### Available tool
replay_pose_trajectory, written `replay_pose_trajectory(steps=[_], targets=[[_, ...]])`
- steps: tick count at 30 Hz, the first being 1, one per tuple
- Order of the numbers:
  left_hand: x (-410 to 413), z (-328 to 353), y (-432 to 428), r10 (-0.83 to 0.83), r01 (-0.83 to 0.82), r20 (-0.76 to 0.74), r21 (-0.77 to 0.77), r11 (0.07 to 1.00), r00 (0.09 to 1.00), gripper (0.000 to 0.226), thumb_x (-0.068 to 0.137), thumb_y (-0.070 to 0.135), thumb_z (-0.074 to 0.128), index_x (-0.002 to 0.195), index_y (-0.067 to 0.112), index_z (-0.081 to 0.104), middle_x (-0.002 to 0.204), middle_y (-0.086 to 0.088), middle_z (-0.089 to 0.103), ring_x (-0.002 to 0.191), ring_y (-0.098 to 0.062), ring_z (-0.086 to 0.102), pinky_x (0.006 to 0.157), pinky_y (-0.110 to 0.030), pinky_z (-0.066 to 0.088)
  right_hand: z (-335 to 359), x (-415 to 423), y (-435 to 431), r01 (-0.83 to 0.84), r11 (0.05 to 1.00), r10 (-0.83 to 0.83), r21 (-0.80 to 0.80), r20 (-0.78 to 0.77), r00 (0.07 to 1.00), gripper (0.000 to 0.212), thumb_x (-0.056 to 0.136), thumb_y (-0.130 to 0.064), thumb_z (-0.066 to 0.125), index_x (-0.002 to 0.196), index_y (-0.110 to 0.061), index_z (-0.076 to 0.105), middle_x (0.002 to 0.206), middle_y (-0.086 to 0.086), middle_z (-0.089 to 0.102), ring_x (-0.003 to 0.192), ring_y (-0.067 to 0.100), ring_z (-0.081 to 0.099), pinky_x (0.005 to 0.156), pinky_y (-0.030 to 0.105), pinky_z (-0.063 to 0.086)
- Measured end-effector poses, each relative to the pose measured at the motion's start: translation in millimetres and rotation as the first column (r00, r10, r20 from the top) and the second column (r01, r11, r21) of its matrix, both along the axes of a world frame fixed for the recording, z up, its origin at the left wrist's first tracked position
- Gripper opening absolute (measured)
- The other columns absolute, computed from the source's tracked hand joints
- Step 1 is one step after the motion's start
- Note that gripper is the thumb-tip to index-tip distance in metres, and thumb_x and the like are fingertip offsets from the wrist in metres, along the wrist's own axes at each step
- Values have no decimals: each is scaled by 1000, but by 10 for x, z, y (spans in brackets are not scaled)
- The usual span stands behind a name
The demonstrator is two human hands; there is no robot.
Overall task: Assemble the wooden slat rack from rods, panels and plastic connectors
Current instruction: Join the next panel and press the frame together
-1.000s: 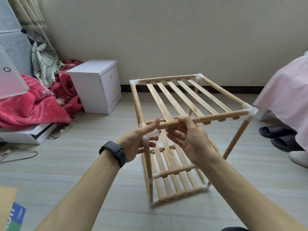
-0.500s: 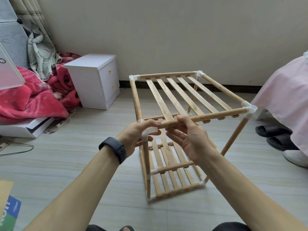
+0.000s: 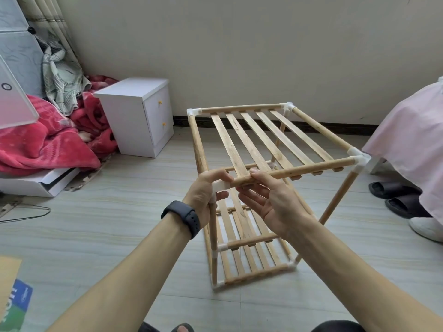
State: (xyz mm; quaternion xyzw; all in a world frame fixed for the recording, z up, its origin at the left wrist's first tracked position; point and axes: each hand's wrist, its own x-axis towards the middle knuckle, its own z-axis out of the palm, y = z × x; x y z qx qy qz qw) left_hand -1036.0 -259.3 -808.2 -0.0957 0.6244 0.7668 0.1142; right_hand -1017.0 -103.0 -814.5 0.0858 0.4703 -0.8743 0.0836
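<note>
While the person is working at its near-left corner, the wooden slat rack point(image 3: 254, 144) is standing upright on the tiled floor point(image 3: 119, 200), just in front of them. The left hand point(image 3: 203, 190) is wrapping its thumb and fingers round the white plastic connector point(image 3: 220, 186) on top of the near-left post. A second ago that thumb was lying stretched out along the wood. Now it is curling down over the joint. The right hand point(image 3: 271, 200) is pinching the front top rod point(image 3: 299, 170) just beside the connector, thumb on top and fingers underneath. The rod's end is now meeting the connector, where a moment back it was sitting a little above it. The two hands are working close together, almost touching.

A blue and green package point(image 3: 14, 303) is poking in at the lower left. Its white lettering is being cut off by the edge, so I cannot read it.

The rack is showing pale round rods, flat slats on three tiers and white connectors at every corner. A black wristband point(image 3: 182, 218) is sitting on the left wrist. A white cabinet point(image 3: 139, 113) and a red blanket point(image 3: 48, 144) are lying off to the left. Pink cloth point(image 3: 412, 144) is hanging at the right, with dark slippers point(image 3: 393, 190) beneath it.
</note>
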Motion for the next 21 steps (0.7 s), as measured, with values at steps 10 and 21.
replay_pose_trajectory(steps=[10, 21], targets=[[-138, 12, 277, 322, -335, -92, -212, 918, 942, 7, 90, 11, 51, 85, 9, 55, 80, -6, 61, 61, -21, 54, 42, -20, 37, -7, -22, -155, 85, 995, -84, -49, 33, 996, 20, 93, -18, 71, 105, -2, 71, 91, 17, 76, 80, 24, 77, 63, 27, 60], [-178, -40, 18, 134, -172, -158, -264, 949, 978, 17, 92, 10, 50, 109, 5, 53, 81, -7, 53, 45, -12, 49, 41, -23, 44, -67, -72, -51, 4, 998, -1, 64, -42, 999, 32, 93, -26, 71, 108, 2, 68, 100, 22, 76, 94, 32, 76, 69, 30, 61]])
